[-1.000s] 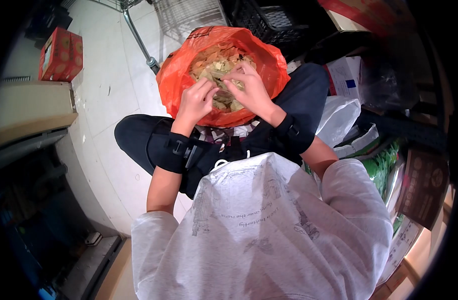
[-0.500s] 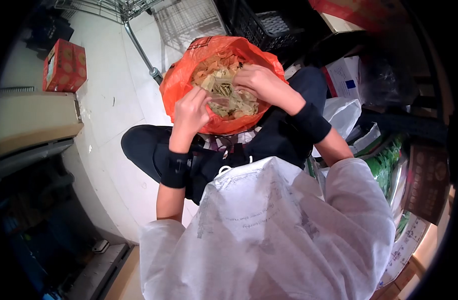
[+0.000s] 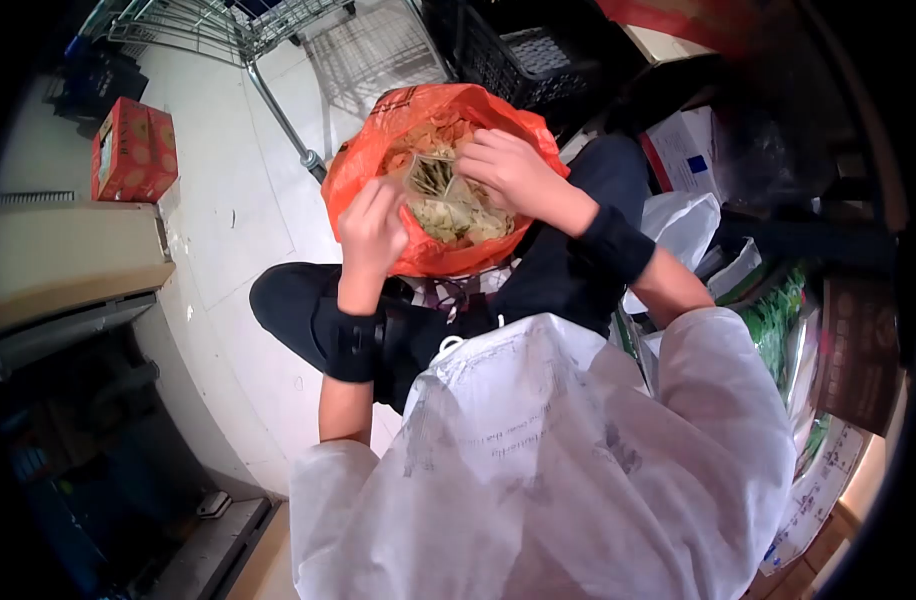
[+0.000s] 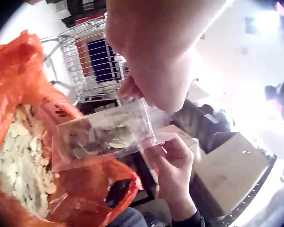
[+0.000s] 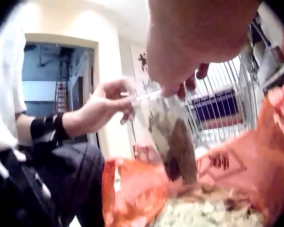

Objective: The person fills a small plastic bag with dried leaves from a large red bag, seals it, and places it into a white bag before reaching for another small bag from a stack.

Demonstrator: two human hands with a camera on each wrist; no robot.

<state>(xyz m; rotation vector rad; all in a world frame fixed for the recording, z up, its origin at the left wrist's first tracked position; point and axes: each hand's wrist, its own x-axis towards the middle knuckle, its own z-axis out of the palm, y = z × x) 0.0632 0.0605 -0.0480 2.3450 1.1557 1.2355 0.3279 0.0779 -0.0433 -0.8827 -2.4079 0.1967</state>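
Observation:
A clear zip-top plastic bag (image 4: 102, 135) partly filled with dried leaves hangs between both hands, mouth end up. My left hand (image 3: 371, 232) pinches one top corner of it; thumb and fingers meet there in the right wrist view. The opposite corner is pinched by my right hand (image 3: 516, 172), also seen low in the left wrist view. Below the hands, an orange plastic bag (image 3: 353, 190) stands wide open between the legs, filled with pale dried leaf pieces (image 5: 208, 208). The zip-top bag hangs over this opening.
A wire shopping cart (image 3: 268, 95) stands beyond the orange bag, beside a black crate (image 3: 528, 65). A red carton (image 3: 135, 150) sits at the far left. To the right are a white plastic bag (image 3: 683, 235), a white box (image 3: 683, 150) and a brown box (image 3: 858, 350).
The hands have moved apart from close together over the orange bag, with the zip-top bag now spread between them. The head view has shifted slightly.

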